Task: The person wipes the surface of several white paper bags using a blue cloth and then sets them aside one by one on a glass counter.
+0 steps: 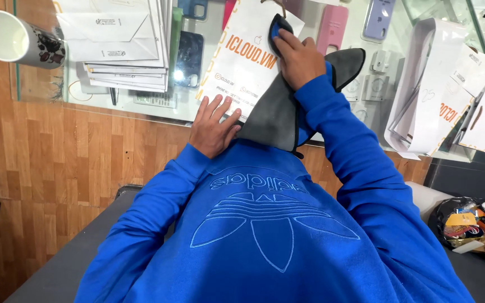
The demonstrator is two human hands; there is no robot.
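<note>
A glass-topped display counter (40, 92) spans the upper part of the view; beneath its glass lie phone cases, among them a pink phone case (332, 28), a lilac phone case (378, 18) and a dark phone case (190, 51). A white ceramic mug with a dark printed pattern (21, 40) lies on its side at the counter's left end, its pale inside showing nothing in it. Beside it sits a stack of white paper envelopes (122, 45). At the right, a bundle of white paper bags with orange lettering (444, 95) leans on the glass. Below the counter runs a wood-patterned laminate front (57, 163).

In the middle, a white paper bag with orange print (248, 59) lies flat on the glass, and a grey-and-blue microfibre cloth (279, 112) drapes over its right side toward the person's chest.

The left hand (213, 128) rests flat, fingers spread and straight, pinning the bag's lower corner just beside the cloth. The right hand (297, 56) presses down on the cloth's upper end, fingers curled over the bunched fabric and holding it against the bag.
</note>
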